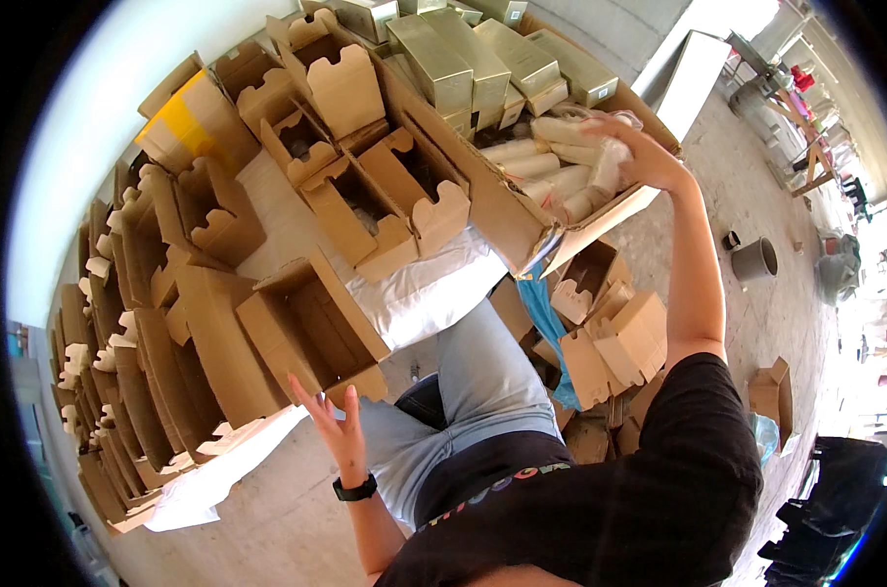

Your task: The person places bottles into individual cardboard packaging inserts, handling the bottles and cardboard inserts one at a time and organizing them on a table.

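My left hand is open with its fingers spread, at the near edge of an open, empty-looking cardboard box. My right hand reaches into a large carton on the right. Its fingers close over a pale, plastic-wrapped cylinder; they are slightly blurred and partly hidden. More wrapped cylinders lie beside it in the carton. Gold-coloured boxes fill the carton's far part.
Open cardboard boxes stand on the white-covered table, some with things inside. Rows of upright boxes crowd the left. More opened boxes are piled below the carton. A grey bucket stands on the floor at right.
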`<state>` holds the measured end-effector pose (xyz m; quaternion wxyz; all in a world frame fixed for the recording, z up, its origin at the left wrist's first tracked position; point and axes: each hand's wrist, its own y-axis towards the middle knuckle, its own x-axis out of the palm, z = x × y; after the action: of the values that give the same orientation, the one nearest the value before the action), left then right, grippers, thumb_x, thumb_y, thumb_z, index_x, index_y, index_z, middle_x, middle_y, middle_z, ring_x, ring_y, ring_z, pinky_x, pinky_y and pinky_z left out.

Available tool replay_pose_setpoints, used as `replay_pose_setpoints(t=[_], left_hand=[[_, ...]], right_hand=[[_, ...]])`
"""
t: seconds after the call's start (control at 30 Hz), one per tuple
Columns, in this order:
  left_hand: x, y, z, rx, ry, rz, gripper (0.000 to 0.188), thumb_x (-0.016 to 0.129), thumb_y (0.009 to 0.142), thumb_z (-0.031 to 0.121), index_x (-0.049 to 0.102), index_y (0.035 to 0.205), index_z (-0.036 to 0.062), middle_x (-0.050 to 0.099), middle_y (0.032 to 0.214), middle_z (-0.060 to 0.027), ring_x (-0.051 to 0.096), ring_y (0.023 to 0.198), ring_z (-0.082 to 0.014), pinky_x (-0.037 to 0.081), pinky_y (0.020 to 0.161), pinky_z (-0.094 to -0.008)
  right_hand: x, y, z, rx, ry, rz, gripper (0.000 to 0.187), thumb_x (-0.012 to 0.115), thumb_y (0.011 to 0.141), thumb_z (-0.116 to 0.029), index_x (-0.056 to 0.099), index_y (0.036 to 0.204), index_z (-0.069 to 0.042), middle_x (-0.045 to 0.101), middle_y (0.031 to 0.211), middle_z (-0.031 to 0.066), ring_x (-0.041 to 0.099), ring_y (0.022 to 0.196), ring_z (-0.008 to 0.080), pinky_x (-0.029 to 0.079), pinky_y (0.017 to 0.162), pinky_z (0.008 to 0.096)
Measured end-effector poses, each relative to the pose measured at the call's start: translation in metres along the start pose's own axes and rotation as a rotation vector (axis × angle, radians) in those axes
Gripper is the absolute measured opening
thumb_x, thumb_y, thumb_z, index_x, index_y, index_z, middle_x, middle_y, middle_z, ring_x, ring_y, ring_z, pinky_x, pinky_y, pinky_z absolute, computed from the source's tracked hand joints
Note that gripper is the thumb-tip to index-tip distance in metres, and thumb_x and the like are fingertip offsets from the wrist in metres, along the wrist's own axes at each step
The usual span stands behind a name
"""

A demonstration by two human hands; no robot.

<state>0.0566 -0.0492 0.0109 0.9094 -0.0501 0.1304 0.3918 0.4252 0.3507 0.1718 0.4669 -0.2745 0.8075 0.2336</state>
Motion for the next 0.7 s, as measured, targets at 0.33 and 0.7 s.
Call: replay_pose_setpoints(t=[0.33,0.7], left_hand=[[-0.004,0.002,-0.023,0.045,-0.007,0.003,0.091,0.071,0.088,0.02,0.011,0.154,0.0083,0.016,0.16,-0.0142,0.024,0.144,-0.0313,0.029,0.112,-0.0491],[-0.005,0.001,-0.012,0.015,0.002,-0.002,0.091,0.071,0.088,0.025,0.012,0.154,0.0071,0.019,0.159,-0.0149,0.03,0.142,-0.0309,0.036,0.109,-0.0458]], right_hand=[[0.05,0.031,0.057,0.709,-0.455,0.149,0.09,0.064,0.084,-0.051,0.025,0.145,0.003,0.053,0.129,0.0326,0.05,0.124,0.042,0.042,0.103,0.0458],[0.044,0.029,0.037,0.745,-0.404,0.348,0.095,0.066,0.079,-0.036,0.013,0.152,-0.006,0.051,0.128,0.0355,0.054,0.115,0.0484,0.046,0.097,0.05]])
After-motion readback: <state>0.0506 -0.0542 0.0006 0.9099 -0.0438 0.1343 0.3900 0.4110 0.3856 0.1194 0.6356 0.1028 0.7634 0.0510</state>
